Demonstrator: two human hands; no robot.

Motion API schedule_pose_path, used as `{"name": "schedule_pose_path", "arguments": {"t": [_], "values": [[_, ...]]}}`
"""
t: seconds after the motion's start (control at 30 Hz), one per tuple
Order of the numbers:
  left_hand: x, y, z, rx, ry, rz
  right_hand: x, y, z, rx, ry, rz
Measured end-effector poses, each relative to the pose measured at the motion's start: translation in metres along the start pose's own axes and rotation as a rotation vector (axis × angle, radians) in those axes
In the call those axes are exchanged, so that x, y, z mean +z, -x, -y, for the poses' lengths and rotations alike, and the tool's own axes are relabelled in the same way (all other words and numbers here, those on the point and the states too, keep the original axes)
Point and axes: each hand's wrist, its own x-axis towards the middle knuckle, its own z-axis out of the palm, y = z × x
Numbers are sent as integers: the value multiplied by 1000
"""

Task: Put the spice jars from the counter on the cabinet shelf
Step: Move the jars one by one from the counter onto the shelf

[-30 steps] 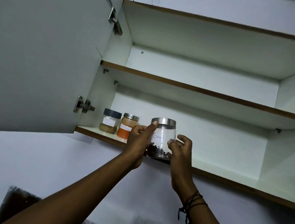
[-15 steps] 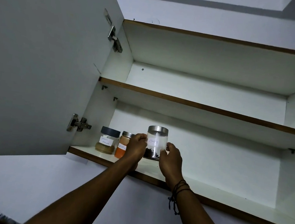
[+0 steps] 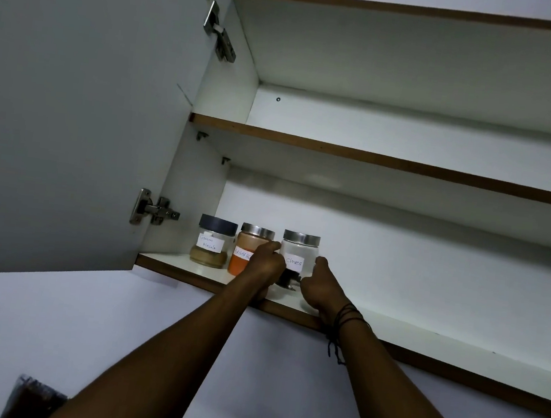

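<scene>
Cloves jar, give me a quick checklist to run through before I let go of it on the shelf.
1. Cloves jar upright: ok, its lid sits level.
2. Jar base resting on the bottom shelf: cannot tell, the hands hide the base.
3. Set back from the shelf's front edge: ok, it stands behind the brown edge, in line with the others.
4. Gap to the orange spice jar: cannot tell, the left hand covers the space between them.
5. Both hands on the jar: ok, left hand on its left side, right hand on its right.
6. Label facing out: ok, "Cloves" reads from the front, like the masala jar.
</scene>
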Motion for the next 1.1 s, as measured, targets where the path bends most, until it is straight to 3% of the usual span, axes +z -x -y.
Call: {"name": "schedule_pose_path", "arguments": {"t": [0.23,0.37,0.57,0.7,0.83,1.0,1.1], "values": [[-1,-8,4,-21,-101,47,3,-9,-4,62,13,134],[0,0,7,9,-120,-19,4,-4,-3,61,-41,129],[-4,39,1,170,43,-193,-5,21,5,-63,27,-57],[-6,83,3,314,143,-217,-8,64,11,-120,-123,-243],[-8,132,27,428,104,-156,-4,115,-6,-186,-214,-261],[-5,182,101,277,-2,-61,30,184,-57,-116,-201,-245],[-2,214,154,124,-29,-4,68,224,-96,16,-174,-123]]}}
